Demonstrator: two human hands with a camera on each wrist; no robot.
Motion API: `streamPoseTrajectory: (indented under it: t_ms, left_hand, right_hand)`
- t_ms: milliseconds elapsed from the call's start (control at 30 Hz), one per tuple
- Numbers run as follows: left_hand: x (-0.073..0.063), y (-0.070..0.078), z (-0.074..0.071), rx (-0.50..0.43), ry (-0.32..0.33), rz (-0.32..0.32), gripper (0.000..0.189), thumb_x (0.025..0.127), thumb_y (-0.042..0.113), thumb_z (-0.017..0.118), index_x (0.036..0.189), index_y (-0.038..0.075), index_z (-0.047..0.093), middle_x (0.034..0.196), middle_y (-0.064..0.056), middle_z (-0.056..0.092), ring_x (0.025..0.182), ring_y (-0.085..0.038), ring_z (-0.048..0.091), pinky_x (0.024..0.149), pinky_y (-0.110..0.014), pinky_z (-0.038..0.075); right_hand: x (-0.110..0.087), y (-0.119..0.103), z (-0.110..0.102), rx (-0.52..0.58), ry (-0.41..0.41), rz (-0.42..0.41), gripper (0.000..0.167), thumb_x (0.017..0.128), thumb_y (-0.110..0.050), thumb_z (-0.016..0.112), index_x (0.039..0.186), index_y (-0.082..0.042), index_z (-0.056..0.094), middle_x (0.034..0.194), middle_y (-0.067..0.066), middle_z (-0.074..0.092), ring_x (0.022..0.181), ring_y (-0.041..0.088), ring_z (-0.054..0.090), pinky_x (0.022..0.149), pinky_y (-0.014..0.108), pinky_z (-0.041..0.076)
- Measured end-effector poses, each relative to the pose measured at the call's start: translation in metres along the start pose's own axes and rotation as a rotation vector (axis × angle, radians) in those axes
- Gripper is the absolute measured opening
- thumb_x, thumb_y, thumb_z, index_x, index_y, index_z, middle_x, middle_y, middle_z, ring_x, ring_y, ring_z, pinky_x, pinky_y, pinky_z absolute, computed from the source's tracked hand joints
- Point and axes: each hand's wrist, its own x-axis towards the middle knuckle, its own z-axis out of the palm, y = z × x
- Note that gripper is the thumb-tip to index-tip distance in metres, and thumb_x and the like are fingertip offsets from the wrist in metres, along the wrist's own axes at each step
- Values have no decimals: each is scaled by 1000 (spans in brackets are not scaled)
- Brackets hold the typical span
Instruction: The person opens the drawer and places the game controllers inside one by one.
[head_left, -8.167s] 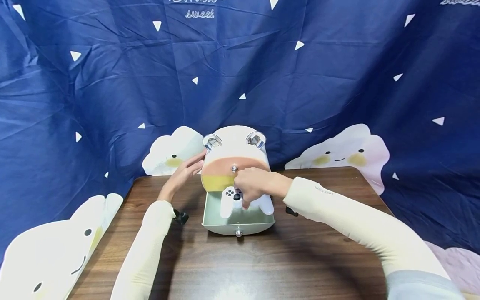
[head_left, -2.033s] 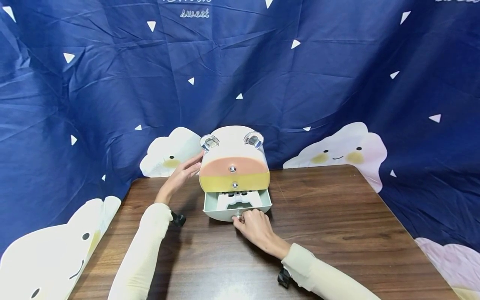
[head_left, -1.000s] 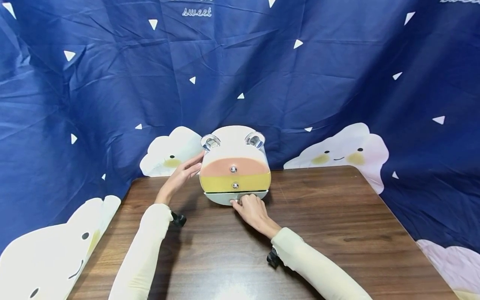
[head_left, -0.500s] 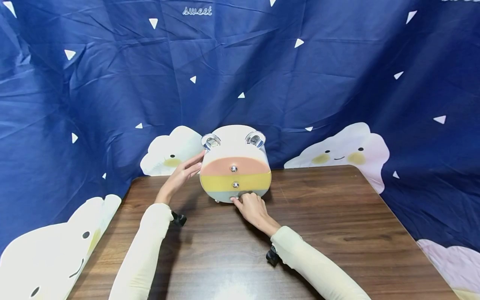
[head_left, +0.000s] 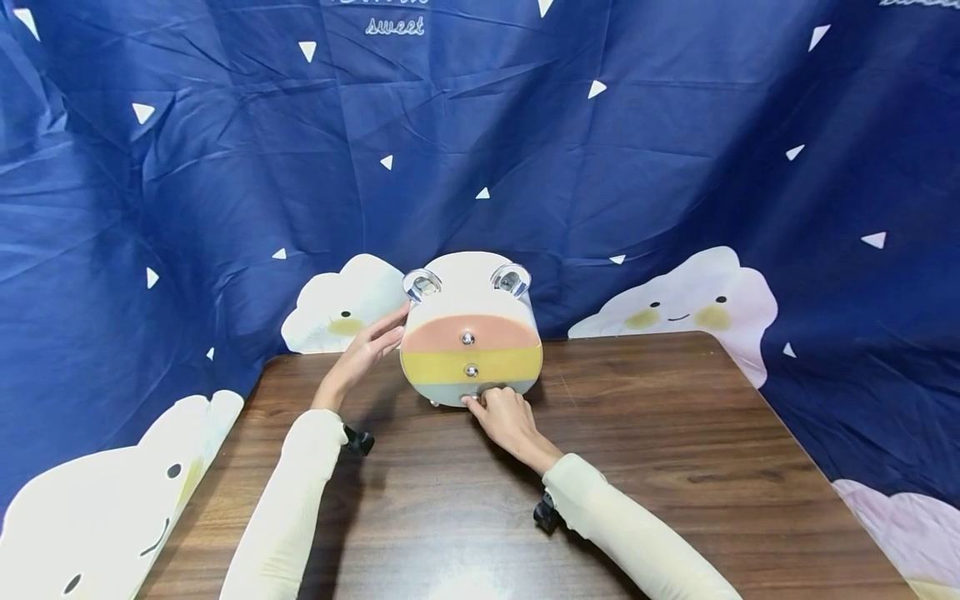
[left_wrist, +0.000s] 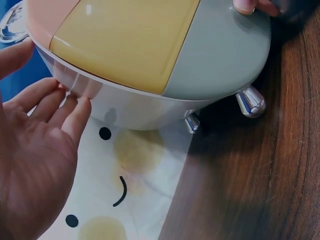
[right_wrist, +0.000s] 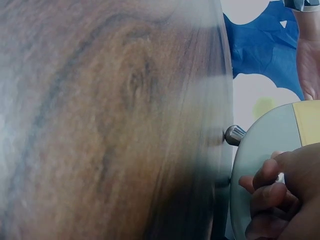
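Note:
A small storage box [head_left: 472, 287] with three drawers stands at the back of the table, frog-like, with two silver rings on top. All its drawers are closed: the pink top one [head_left: 435, 335], the yellow middle one [head_left: 431, 365] and the pale green bottom one [left_wrist: 225, 50]. My right hand [head_left: 508, 421] is at the front of the green drawer, thumb and curled fingers about its small knob, which they mostly cover. Against the box's white side [left_wrist: 125, 110] rest the straight fingertips of my left hand [head_left: 358, 357]. The game controller is hidden from view.
The box stands on short silver feet [left_wrist: 251, 102] on a brown wooden table [head_left: 637, 433]. Behind it hangs a blue cloth [head_left: 300, 167] with white triangles and smiling clouds [head_left: 690, 300]. Light glares off the table's near part.
Earlier my right hand was over the white game controller in the pulled-out green drawer. It then moved to the knob, and the drawer slid in, hiding the controller. My left hand stayed put.

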Motion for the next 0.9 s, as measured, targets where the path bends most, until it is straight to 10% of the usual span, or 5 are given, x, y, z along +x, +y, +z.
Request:
streamPoseTrajectory:
  t_ms: [233, 433, 633, 900]
  left_hand:
    - [-1, 1, 3, 109, 90, 25, 54, 112, 25, 58, 160, 5, 48, 167, -13, 46, 154, -26, 45, 122, -29, 47]
    - [-8, 3, 8, 280, 255, 37, 40, 107, 24, 67, 140, 1, 67, 136, -22, 70, 104, -8, 73, 95, -26, 64]
    - [-23, 5, 12, 400, 407, 127, 17, 102, 15, 73, 110, -1, 73, 92, -24, 74, 69, -14, 69, 60, -15, 55]
    - [-49, 1, 10, 684, 473, 287, 13, 104, 9, 70, 101, 1, 80, 74, -9, 74, 64, -8, 62, 57, -14, 49]
  right_hand:
    - [-2, 5, -9, 6, -10, -8, 54, 105, -49, 66, 61, -20, 58, 51, -7, 42, 51, 15, 52, 44, 29, 42]
    - [-3, 12, -30, -6, 40, -28, 28, 101, -36, 71, 79, -20, 78, 62, -5, 63, 62, 24, 67, 52, 42, 55]
    - [-3, 29, -57, -27, 50, -45, 28, 102, -28, 69, 77, -19, 71, 64, -2, 62, 65, 29, 67, 59, 50, 57]
    - [-14, 57, -100, -26, -33, -35, 18, 106, -16, 58, 96, -15, 73, 72, -9, 71, 71, 18, 71, 73, 52, 62]
